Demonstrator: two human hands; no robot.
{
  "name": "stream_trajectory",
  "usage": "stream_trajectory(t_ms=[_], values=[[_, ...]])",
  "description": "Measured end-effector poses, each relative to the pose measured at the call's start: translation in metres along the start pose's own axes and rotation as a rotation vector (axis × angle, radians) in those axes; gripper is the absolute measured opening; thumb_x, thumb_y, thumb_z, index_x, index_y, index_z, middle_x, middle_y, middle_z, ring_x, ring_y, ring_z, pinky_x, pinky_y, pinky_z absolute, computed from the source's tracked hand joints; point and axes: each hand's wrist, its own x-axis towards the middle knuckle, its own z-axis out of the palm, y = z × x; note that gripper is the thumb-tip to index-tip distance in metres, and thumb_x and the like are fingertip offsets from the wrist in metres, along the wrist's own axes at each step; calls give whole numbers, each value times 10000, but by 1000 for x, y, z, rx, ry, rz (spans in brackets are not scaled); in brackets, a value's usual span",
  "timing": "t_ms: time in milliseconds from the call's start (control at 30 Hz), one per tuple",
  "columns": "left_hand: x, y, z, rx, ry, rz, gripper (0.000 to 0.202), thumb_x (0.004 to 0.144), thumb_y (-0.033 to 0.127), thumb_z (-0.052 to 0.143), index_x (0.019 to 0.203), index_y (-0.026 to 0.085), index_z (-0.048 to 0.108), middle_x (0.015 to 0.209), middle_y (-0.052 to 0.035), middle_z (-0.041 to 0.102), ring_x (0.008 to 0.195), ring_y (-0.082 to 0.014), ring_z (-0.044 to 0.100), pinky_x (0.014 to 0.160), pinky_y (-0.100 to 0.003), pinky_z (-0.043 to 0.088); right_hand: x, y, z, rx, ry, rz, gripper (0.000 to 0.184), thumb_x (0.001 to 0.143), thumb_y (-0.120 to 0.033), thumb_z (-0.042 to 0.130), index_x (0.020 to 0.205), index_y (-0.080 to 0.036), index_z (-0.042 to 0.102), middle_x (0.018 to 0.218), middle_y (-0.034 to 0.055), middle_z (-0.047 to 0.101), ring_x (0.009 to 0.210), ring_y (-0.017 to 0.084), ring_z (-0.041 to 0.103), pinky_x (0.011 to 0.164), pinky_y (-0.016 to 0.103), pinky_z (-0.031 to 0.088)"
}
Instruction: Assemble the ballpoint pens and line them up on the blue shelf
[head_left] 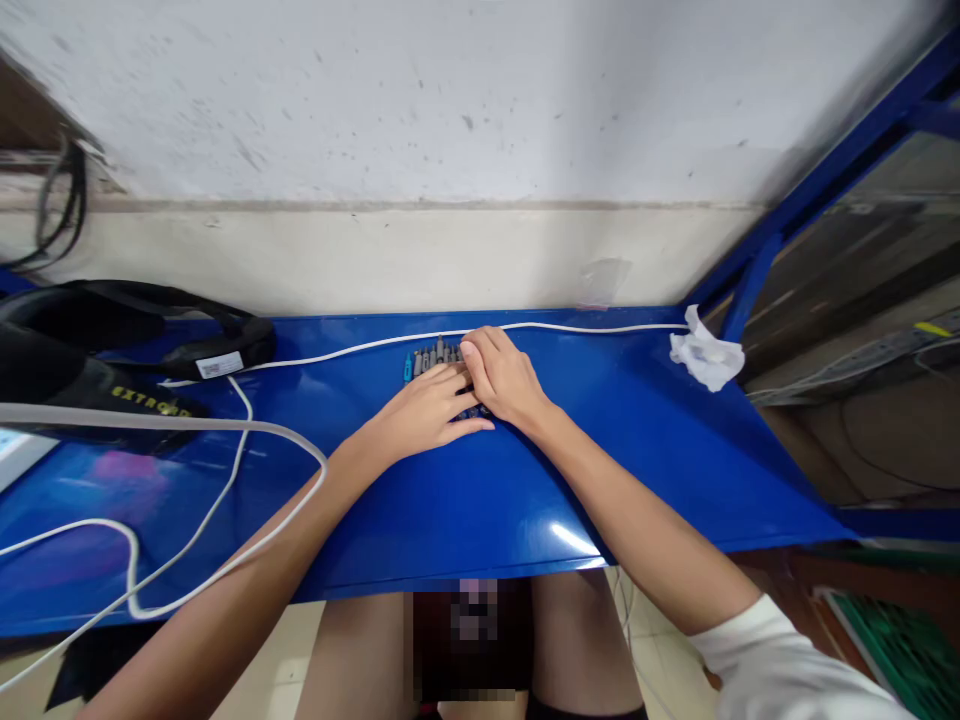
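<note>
Row of small grey pieces (425, 360), teal piece (408, 368) at left end, lies mid-frame, partly covered by half-open left hand (424, 410) and loosely curled right hand (510, 378); cannot tell whether either holds any.

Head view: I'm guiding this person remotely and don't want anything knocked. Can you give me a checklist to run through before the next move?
1. Teal piece in sight at the left end of the row: ok.
2. All the small grey pieces in sight: not ok; the left hand and right hand cover part of the group.
3. What the fingers grip, if anything: cannot tell; the hands overlap there.
4. White cable free of the left forearm: cannot tell; it crosses in front in the picture, but contact is unclear.
5. Crumpled white paper apart from the hands: ok; it lies toward the right end of the blue table.
</note>
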Motion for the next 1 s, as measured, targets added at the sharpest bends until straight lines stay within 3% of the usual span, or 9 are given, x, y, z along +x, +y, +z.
stream_trajectory(t_ms=[67, 133, 300, 400, 533, 700, 867, 1000], values=[[3, -3, -7, -30, 51, 22, 459, 1024, 579, 728, 1349, 259, 782, 1462, -142, 730, 1422, -386, 636, 1238, -592, 484, 1, 3, -2, -40, 61, -40, 461, 1216, -454, 297, 1141, -206, 677, 1142, 129, 717, 1127, 276, 621, 891, 389, 520], [1, -8, -17, -89, 175, -32, 477, 1020, 569, 738, 1379, 257, 758, 1464, -134, 735, 1384, -360, 668, 1224, -561, 501, 2, 7, -4, -65, 143, -76, 416, 1207, -442, 330, 1147, -209, 669, 1144, 140, 720, 1106, 296, 619, 949, 437, 514], [-18, -31, -34, -150, 686, -418, 352, 1151, 450, 499, 1262, 262, 775, 1268, -83, 802, 1212, -275, 731, 1134, -458, 537, 4, 18, -9, -44, 375, -102, 324, 1184, -415, 383, 1227, -204, 626, 1182, 155, 694, 1107, 314, 623, 1005, 507, 495], [-30, -48, -32, -119, 792, -546, 316, 1141, 445, 526, 1158, 252, 775, 1132, -79, 802, 1075, -263, 737, 1029, -415, 548, 4, 22, -8, -42, 439, -144, 251, 1168, -372, 431, 1226, -200, 604, 1169, 155, 682, 1096, 305, 623, 991, 500, 505], [-33, -59, -26, -77, 763, -586, 213, 1087, 414, 628, 1099, 239, 748, 1018, -72, 767, 959, -256, 710, 906, -389, 537, 4, 25, -5, -51, 443, -168, 183, 1150, -321, 466, 1209, -204, 592, 1141, 144, 680, 1059, 289, 619, 959, 481, 511], [-28, -57, -25, 29, 600, -531, 134, 1020, 373, 691, 1032, 240, 694, 986, -67, 723, 975, -276, 666, 953, -426, 494, 4, 26, -5, -86, 423, -140, 168, 1141, -313, 473, 1200, -210, 591, 1136, 139, 678, 1061, 300, 608, 971, 503, 489], [-33, -54, -28, 137, 416, -599, 328, 972, 416, 726, 733, 251, 571, 748, -30, 666, 831, -273, 612, 825, -422, 441, 4, 25, -6, -104, 454, -152, 151, 1139, -300, 466, 1188, -216, 581, 1104, 125, 668, 1035, 297, 598, 944, 496, 487], [-36, -54, -28, 138, 271, -658, 382, 957, 446, 710, 674, 255, 538, 699, -27, 654, 798, -276, 598, 792, -418, 422, 4, 25, -6, -121, 451, -145, 145, 1140, -300, 463, 1161, -218, 581, 1084, 116, 668, 1005, 285, 591, 921, 476, 477]])
